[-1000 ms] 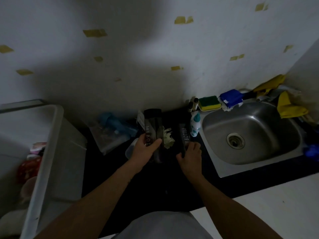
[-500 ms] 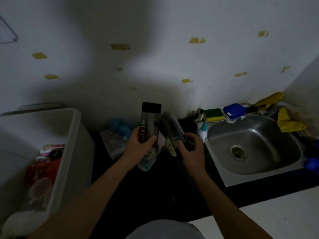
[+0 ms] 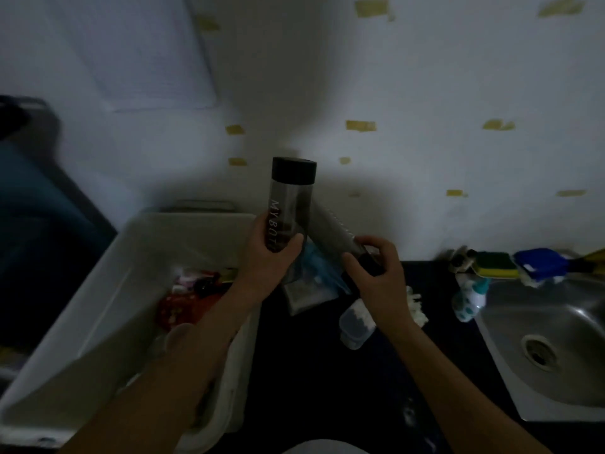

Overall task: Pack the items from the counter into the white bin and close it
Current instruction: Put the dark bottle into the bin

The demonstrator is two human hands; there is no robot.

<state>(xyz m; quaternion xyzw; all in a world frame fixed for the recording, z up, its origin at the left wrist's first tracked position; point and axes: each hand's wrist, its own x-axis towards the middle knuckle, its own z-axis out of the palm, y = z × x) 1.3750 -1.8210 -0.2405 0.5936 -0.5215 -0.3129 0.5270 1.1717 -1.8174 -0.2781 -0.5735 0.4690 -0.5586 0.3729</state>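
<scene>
My left hand (image 3: 268, 257) grips a clear bottle (image 3: 290, 204) with a black cap and white lettering, held upright above the right rim of the white bin (image 3: 108, 296). My right hand (image 3: 373, 273) holds a second, darker bottle (image 3: 330, 234) by its black end, tilted up to the left so it leans toward the first. The bin stands open on the left with a red packet (image 3: 176, 309) and other small items inside. On the black counter (image 3: 327, 381) lie a plastic bag with a blue item (image 3: 311, 283) and a small clear tub (image 3: 355, 326).
A steel sink (image 3: 556, 348) fills the right. Behind it sit a yellow-green sponge (image 3: 494, 263), a blue cloth (image 3: 540, 262) and a small spotted bottle (image 3: 469, 299). A white scrap (image 3: 415, 306) lies by my right wrist. The wall is close behind.
Both hands have lifted the two bottles off the counter and carried them left and up toward the bin. The view has turned left, so the bin is nearer the middle.
</scene>
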